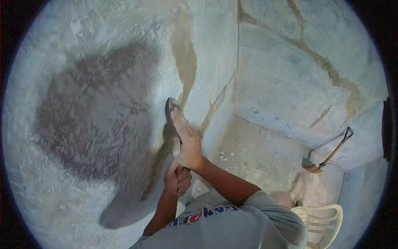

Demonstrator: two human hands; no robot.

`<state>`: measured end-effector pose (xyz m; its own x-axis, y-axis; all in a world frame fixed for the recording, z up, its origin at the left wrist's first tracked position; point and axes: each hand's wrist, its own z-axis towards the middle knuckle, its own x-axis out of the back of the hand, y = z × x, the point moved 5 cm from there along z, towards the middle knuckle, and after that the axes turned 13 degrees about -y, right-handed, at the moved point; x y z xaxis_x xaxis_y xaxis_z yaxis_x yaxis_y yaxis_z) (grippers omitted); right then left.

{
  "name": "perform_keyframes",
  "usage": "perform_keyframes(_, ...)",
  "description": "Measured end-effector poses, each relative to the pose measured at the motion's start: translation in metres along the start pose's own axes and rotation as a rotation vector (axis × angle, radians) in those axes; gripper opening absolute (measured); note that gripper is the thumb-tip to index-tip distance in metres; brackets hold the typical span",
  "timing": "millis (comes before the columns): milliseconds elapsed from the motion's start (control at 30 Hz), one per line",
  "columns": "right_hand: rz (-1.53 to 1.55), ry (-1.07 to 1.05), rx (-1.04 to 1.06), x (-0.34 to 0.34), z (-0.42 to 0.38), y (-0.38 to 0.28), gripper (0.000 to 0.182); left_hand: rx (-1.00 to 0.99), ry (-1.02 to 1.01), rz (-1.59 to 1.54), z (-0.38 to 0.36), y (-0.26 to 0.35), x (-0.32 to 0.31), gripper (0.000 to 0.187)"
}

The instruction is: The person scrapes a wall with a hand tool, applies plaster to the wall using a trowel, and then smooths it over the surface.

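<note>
A trowel (169,108) with a dark, rounded blade tip is held nearly edge-on to me, against the plastered wall (209,50). My right hand (190,147) lies along the blade's back, fingers stretched toward the tip and thumb bent on the near side. Below it, my left hand (178,180) is closed in a fist, seemingly around the handle, which the fingers hide. A brown, unplastered strip (185,58) runs up the wall just above the blade. To the left spreads a large, dark, rough patch (97,112).
A shovel (331,154) leans against the far wall at right. A pale plastic chair (323,222) stands behind me at lower right. Light chips (224,156) lie on the dusty floor (257,153). Brown cracks (327,66) cross the right-hand wall.
</note>
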<state>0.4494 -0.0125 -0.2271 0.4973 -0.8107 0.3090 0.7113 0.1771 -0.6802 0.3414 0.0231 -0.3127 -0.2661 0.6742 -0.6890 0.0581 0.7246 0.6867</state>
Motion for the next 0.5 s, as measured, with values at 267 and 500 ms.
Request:
perform_keyframes(267,0.087,-0.047,-0.044,0.013,0.009,0.015,0.065,-0.01,0.005,-0.119,0.004,-0.007,-0.012,0.038)
perform_keyframes(500,0.015,0.107,-0.039,0.02,0.033,0.024,0.066,0.078,-0.214,-0.2,0.026,0.003,-0.011,0.056)
